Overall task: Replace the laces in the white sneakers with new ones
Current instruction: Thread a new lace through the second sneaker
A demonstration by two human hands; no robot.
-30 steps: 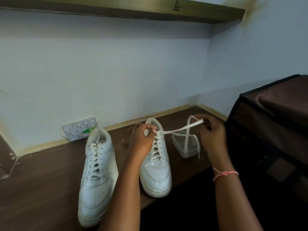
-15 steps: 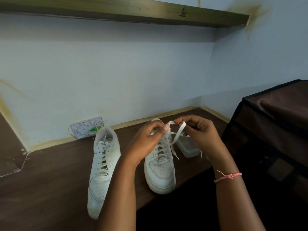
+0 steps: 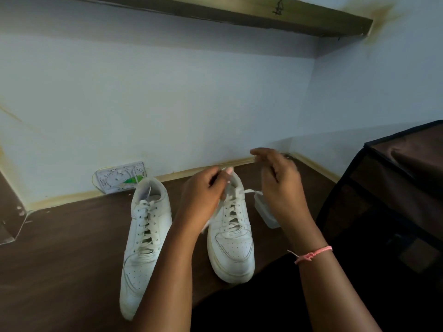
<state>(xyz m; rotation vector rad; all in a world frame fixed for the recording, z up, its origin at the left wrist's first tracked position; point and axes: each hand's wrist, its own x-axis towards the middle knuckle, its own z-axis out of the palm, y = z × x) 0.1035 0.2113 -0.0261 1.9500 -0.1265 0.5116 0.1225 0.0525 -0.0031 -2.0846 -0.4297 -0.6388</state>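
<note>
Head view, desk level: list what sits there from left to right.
Wall socket → left sneaker → right sneaker → clear plastic box → brown fabric cabinet.

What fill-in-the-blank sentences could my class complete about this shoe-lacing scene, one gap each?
1. Both hands work at the top of the ____ sneaker.
2. The left hand and right hand hold a white ____.
3. A pink ____ circles the right wrist.
4. Both sneakers stand on a dark ____ surface.

Missing words: right; lace; bracelet; wooden
</note>
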